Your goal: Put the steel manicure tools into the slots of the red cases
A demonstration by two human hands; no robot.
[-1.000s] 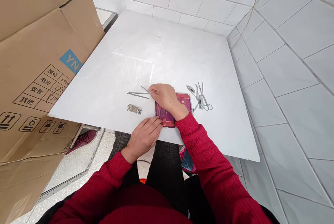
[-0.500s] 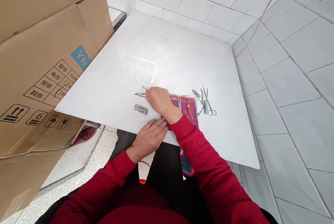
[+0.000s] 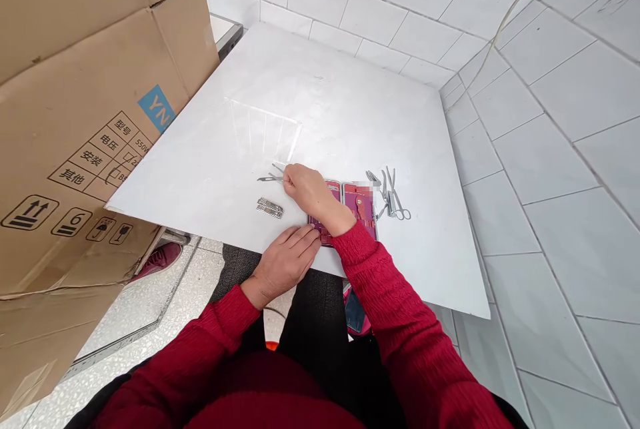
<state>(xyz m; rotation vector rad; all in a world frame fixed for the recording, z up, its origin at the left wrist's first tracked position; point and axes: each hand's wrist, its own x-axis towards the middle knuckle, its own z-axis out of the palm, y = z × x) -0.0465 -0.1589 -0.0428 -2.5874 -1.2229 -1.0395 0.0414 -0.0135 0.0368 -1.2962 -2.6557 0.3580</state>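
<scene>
One open case [image 3: 359, 206], two nail clippers [image 3: 270, 208] side by side and one pair of scissors [image 3: 394, 193] lie on the table [image 3: 360, 122]; the overlapping slim tools [image 3: 270, 178] cannot be counted surely. The right hand [image 3: 309, 192] crosses above the case, its grip curled at those tools' right ends; whether it pinches one cannot be told. The left hand [image 3: 290, 256] rests extended fingers on the case's near-left edge, its hold unclear. Compared with half a second ago, the right hand sits slightly further right.
</scene>
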